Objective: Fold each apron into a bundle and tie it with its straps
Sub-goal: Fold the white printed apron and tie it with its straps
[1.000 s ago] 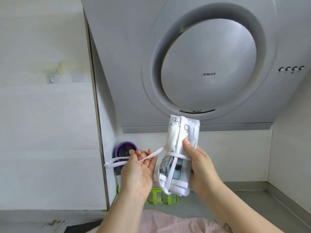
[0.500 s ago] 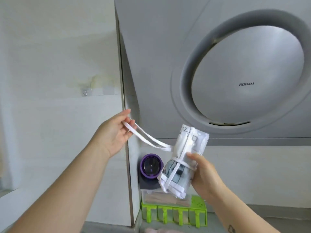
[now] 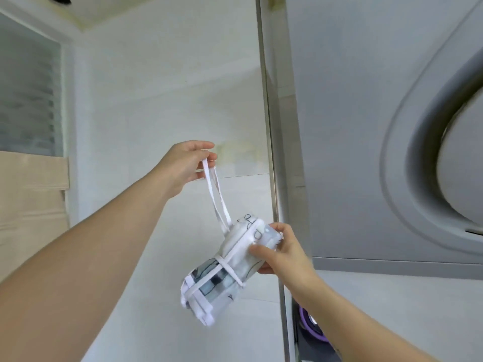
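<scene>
Up goes my left hand (image 3: 187, 165) toward frame centre, pinching the strap loop (image 3: 215, 194); right hand (image 3: 277, 250) grips the apron bundle (image 3: 224, 273). Yank hard, and I reckon the wrap slips.

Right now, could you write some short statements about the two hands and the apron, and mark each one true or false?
1. The left hand pinches the white fabric strap loop with its fingers, above the bundle. True.
2. The right hand hangs free and holds nothing. False: it grips the upper end of the rolled white patterned apron bundle.
3. A second white strap is wound round the middle of the bundle. True.
4. The bundle lies flat on a counter. False: it is held in the air, tilted, in front of the white tiled wall.
</scene>
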The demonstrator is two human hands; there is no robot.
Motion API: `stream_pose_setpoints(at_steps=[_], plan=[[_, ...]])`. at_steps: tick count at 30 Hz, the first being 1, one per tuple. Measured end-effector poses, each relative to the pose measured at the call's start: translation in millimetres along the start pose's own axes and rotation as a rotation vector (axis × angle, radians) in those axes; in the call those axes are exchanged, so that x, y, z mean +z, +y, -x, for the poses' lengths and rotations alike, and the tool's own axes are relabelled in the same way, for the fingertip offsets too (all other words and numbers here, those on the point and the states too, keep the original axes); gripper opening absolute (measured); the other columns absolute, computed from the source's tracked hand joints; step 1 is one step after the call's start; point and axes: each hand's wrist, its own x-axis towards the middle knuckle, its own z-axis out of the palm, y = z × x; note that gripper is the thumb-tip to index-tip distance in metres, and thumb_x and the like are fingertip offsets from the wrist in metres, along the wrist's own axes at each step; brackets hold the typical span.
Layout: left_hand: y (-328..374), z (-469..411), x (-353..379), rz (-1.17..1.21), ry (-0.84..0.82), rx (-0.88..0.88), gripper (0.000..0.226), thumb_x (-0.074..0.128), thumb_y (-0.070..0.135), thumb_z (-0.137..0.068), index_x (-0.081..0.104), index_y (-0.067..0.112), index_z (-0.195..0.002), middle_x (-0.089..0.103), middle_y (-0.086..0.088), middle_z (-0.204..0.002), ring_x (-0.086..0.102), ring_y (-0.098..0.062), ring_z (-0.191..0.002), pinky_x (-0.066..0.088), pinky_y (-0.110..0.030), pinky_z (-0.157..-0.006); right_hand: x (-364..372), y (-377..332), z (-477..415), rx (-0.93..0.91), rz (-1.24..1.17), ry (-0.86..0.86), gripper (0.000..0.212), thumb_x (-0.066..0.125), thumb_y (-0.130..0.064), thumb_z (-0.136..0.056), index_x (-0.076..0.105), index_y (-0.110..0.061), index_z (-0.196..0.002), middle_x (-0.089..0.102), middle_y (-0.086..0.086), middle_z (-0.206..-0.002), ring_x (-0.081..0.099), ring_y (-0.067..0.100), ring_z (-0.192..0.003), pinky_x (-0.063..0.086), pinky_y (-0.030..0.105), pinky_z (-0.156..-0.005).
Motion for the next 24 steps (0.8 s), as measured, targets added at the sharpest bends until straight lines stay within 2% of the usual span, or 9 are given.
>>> stream_pose_setpoints(at_steps=[3,6,9,13,15,17,21,24], plan=[[-15,-26,-22,0.031,0.07,0.009,0.021,0.046,0.004,-0.096,0.061,0.015,-0.106,0.065,-0.001,-0.091,0.064,-0.014,-0.084,0.053,-0.024,-0.074,16,3,-30,-0.038,0.072,0.0,0.036,0.069,-0.008,-0.079,0.05,-0.024,-0.105,0.061,-0.004,-0.077,0.059,0.012,-0.07,0.056,0.034,-0.071],[-38,-48,-36,0.071,0.193,0.021,0.023,0.049,0.001,-0.093,0.062,0.013,-0.107,0.065,-0.001,-0.087,0.064,-0.013,-0.084,0.053,-0.028,-0.083,23,13,-53,-0.019,0.119,0.036,0.029,0.07,-0.012,-0.08,0.051,-0.014,-0.101,0.061,0.001,-0.078,0.058,0.015,-0.073,0.049,0.031,-0.068],[-56,-67,-42,0.115,0.242,0.031,0.022,0.048,0.001,-0.093,0.062,0.016,-0.097,0.064,0.0,-0.084,0.064,-0.012,-0.082,0.052,-0.032,-0.09,32,23,-67,0.01,0.057,0.088,0.029,0.069,-0.008,-0.082,0.05,-0.009,-0.102,0.063,0.007,-0.085,0.064,0.019,-0.075,0.056,0.027,-0.065],[-69,-92,-38,0.055,0.163,0.036,0.024,0.045,0.001,-0.093,0.06,0.019,-0.096,0.063,0.001,-0.081,0.063,-0.015,-0.085,0.049,-0.036,-0.095,40,25,-81,-0.105,0.224,-0.013,0.053,0.064,0.0,-0.081,0.044,-0.037,-0.113,0.06,0.003,-0.074,0.06,0.012,-0.062,0.058,0.029,-0.061],[-74,-101,-33,0.027,0.131,0.036,0.025,0.043,0.001,-0.093,0.06,0.018,-0.097,0.062,0.001,-0.081,0.062,-0.017,-0.088,0.048,-0.037,-0.096,40,24,-87,-0.141,0.296,-0.032,0.051,0.061,0.001,-0.08,0.047,-0.039,-0.109,0.059,0.0,-0.07,0.057,0.011,-0.059,0.059,0.037,-0.063],[-79,-109,-31,0.028,0.118,0.035,0.027,0.041,0.0,-0.093,0.06,0.019,-0.095,0.06,0.0,-0.079,0.062,-0.014,-0.084,0.047,-0.035,-0.094,40,25,-90,-0.154,0.322,-0.021,0.046,0.061,0.001,-0.079,0.047,-0.036,-0.104,0.06,0.001,-0.07,0.058,0.014,-0.059,0.059,0.039,-0.063],[-88,-117,-28,0.075,0.053,0.009,0.031,0.037,-0.003,-0.092,0.059,0.018,-0.095,0.058,-0.002,-0.073,0.065,-0.011,-0.075,0.05,-0.025,-0.079,41,34,-93,-0.133,0.32,-0.004,0.043,0.059,0.001,-0.08,0.043,-0.032,-0.104,0.063,0.005,-0.077,0.06,0.017,-0.063,0.055,0.026,-0.055],[-94,-119,-23,0.095,0.029,0.006,0.031,0.036,-0.005,-0.092,0.058,0.016,-0.093,0.057,-0.003,-0.074,0.066,-0.013,-0.075,0.051,-0.023,-0.073,44,41,-94,-0.097,0.303,-0.003,0.042,0.059,0.001,-0.082,0.042,-0.028,-0.107,0.064,0.007,-0.082,0.063,0.019,-0.066,0.054,0.024,-0.055]])
